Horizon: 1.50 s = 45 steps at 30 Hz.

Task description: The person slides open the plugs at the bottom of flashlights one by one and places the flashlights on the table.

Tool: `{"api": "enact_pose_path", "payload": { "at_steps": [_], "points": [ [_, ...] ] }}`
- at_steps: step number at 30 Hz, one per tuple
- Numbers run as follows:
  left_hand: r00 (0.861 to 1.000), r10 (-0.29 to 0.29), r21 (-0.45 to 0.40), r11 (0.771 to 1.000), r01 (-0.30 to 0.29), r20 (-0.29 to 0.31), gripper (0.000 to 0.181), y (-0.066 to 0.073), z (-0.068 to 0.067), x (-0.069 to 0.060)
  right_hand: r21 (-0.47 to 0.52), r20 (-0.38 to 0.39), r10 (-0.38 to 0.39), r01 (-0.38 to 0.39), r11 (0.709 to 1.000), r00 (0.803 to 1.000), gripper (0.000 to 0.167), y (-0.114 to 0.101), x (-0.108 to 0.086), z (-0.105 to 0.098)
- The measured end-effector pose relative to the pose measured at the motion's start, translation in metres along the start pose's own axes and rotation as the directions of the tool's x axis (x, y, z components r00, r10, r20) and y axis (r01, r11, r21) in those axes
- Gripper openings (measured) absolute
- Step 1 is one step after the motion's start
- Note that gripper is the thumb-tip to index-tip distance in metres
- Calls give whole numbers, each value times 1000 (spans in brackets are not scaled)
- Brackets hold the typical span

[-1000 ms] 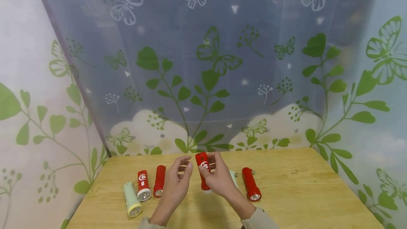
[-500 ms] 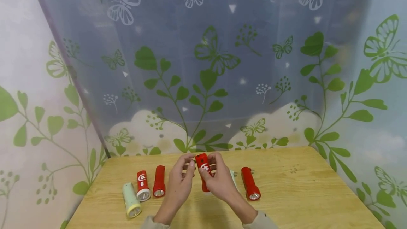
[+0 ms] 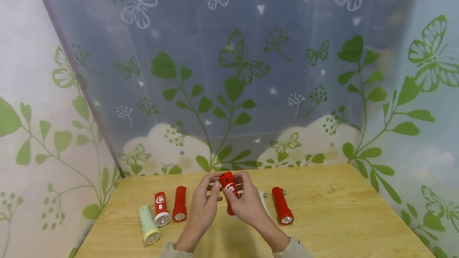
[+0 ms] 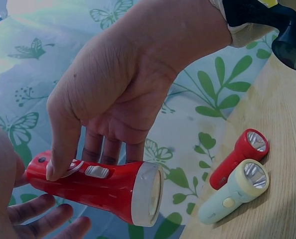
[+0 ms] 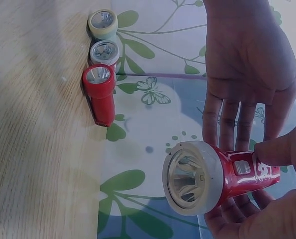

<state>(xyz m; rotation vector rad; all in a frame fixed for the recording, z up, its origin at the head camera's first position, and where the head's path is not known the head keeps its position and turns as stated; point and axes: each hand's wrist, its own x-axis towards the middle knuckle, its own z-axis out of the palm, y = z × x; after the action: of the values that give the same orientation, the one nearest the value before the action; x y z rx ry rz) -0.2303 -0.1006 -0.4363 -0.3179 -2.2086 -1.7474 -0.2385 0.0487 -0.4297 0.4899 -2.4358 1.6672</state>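
Observation:
My right hand [image 3: 245, 200] grips a red flashlight [image 4: 113, 186] with a white rim, its thumb lying along the body near a white emblem and a switch. In the right wrist view the lens of that flashlight [image 5: 190, 179] faces the camera. My left hand [image 3: 204, 202] is beside its tail end, fingers loosely bent, with a fingertip apparently touching the tail. Left of the hands are a red flashlight [image 3: 180, 204], a red one with a white rim [image 3: 161, 210] and a pale green one with a yellow rim [image 3: 148, 224].
Right of the hands lies another red flashlight [image 3: 282, 206], its prongs showing near the tail. A second pale green flashlight [image 4: 232, 194] is mostly hidden by my right hand in the head view. The wooden table [image 3: 340, 210] meets a printed curtain [image 3: 233, 110] at the back.
My left hand has moved right, up to the tail of the held flashlight. The right hand keeps its grip, and the flashlights on the table lie as before.

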Motion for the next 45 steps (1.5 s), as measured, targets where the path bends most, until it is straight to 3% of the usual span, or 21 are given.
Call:
{"api": "enact_pose_path", "payload": {
  "at_steps": [15, 45],
  "points": [
    [1000, -13, -47, 999, 14, 25, 27, 1, 1, -1, -3, -18, -20, 20, 1000, 1000, 37, -5, -1, 1],
    [999, 0, -1, 1000, 0, 41, 29, 1, 4, -2, 1, -45, -38, 38, 999, 998, 34, -5, -2, 2]
  ]
}}
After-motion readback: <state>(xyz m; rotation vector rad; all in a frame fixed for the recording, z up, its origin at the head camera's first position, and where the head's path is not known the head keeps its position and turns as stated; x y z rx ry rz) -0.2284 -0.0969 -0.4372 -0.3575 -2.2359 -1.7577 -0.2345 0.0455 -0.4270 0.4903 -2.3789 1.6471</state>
